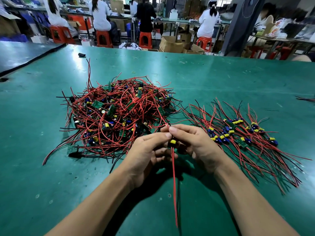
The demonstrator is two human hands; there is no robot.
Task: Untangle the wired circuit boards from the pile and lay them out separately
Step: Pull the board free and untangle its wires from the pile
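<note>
In the head view, the left hand and the right hand both pinch one small green circuit board with a yellow part and red wires, held over the green desk, near the middle. One wire seems to run back into the big tangled pile of red-wired boards on the left. A smaller group of separated boards lies on the right, so most of the work seems to remain.

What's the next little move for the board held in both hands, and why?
Probably pull the board gently toward the person: a red wire runs from the fingers up into the pile, so it isn't free. Then it can join the row on the right.
</note>
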